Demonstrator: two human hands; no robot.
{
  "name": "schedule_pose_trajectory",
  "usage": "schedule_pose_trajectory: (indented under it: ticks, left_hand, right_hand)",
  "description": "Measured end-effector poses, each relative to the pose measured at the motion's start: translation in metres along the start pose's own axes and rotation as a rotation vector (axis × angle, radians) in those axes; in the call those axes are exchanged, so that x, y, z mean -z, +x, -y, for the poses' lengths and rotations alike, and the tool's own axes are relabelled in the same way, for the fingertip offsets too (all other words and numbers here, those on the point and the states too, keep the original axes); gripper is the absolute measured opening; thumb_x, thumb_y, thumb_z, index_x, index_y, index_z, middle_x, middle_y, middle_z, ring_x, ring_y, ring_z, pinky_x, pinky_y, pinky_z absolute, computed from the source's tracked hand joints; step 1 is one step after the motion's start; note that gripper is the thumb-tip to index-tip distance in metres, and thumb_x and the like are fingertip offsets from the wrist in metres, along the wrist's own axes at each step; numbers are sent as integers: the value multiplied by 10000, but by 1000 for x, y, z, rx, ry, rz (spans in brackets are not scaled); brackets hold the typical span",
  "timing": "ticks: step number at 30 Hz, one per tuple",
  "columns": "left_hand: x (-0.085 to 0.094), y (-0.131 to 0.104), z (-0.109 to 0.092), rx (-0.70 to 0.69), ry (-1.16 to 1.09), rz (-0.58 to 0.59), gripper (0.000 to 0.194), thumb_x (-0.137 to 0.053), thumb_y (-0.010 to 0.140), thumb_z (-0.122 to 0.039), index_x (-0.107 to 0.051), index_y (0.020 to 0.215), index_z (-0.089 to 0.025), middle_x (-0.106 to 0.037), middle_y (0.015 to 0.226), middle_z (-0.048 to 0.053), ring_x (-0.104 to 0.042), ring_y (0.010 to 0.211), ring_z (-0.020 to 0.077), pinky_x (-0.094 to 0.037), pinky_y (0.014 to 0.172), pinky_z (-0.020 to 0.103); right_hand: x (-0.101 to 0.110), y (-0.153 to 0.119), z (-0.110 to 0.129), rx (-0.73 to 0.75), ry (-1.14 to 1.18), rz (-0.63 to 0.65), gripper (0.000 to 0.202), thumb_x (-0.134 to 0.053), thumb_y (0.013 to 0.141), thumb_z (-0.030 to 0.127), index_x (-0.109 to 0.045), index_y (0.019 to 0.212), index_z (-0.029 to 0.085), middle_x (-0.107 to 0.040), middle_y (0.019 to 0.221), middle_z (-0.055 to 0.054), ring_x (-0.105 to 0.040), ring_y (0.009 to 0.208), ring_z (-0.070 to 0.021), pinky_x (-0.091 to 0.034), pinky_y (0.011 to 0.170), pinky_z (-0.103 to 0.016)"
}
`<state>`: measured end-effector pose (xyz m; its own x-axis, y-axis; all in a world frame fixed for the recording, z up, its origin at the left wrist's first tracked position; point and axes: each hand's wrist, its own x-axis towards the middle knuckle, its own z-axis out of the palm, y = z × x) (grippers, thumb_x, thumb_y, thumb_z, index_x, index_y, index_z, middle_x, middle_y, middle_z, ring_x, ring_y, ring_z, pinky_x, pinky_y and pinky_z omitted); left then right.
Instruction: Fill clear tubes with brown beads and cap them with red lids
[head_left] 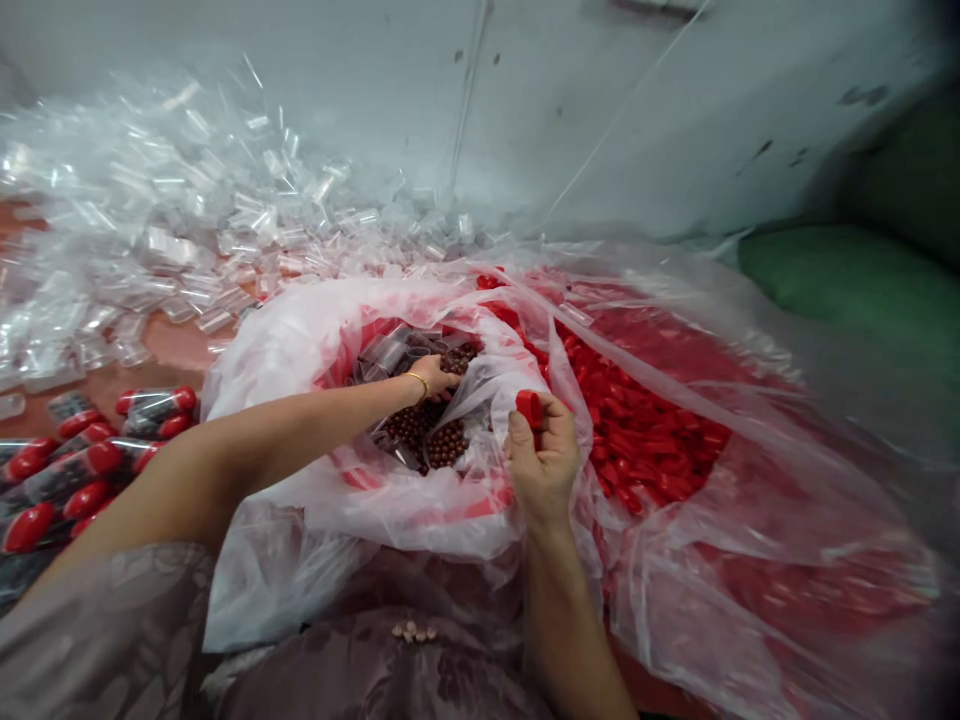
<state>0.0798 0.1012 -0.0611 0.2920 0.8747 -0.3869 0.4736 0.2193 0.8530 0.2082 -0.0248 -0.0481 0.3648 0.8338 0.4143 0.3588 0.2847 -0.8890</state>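
My left hand (436, 378) reaches down into a white plastic bag (289, 330) that holds dark brown beads (448, 443) and clear tubes (386, 352). Its fingertips are down among the beads and tubes, so what they grip, if anything, is hidden. Over the bag's right edge, my right hand (546, 445) pinches a red cap (529, 408) between thumb and fingers. Just right of that hand, a heap of red caps (652, 430) lies in a second, see-through bag (795, 500).
Empty clear tubes (172, 245) are piled at the back left against a pale wall (390, 90). Filled capsules with red ends (90, 460) lie at the left. A green sack (847, 290) stands at the right.
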Motion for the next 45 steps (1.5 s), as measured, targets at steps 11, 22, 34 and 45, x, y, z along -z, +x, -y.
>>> schedule_pose_trajectory:
  ticks: [11, 22, 34, 45]
  left_hand:
    - [39, -61, 8, -332, -511, 153, 360, -697, 617, -54, -565, 947, -114, -644, 817, -8, -591, 763, 87, -473, 833, 267]
    - [36, -83, 13, -426, -520, 360, 313, -715, 686, -201, -516, 913, -119, -575, 808, -18, -547, 713, 74, -461, 715, 235]
    - [40, -91, 10, -488, -323, 334, 349, -605, 780, -459, -432, 813, -158, -447, 584, -67, -404, 481, 49, -342, 486, 202]
    - [41, -94, 8, -556, -158, 283, 411, -627, 711, -462, -532, 904, -112, -478, 652, -47, -423, 565, 66, -346, 530, 192]
  right_hand:
    - [-1, 10, 4, -227, 235, 165, 276, -593, 791, 444, -514, 876, 194, -539, 698, 46, -461, 472, -53, -377, 450, -195]
    - [-19, 30, 30, -264, 262, 498, 409, -497, 807, 484, -606, 1058, 179, -536, 654, 39, -433, 457, -72, -413, 433, -217]
    - [-26, 30, 24, 297, -106, 510, 406, -440, 902, 337, -559, 1278, 239, -637, 1192, -69, -608, 1061, -188, -488, 933, -380]
    - [-17, 33, 29, 333, -134, 483, 383, -433, 892, 433, -723, 967, 195, -675, 688, -30, -651, 680, -173, -531, 658, -315]
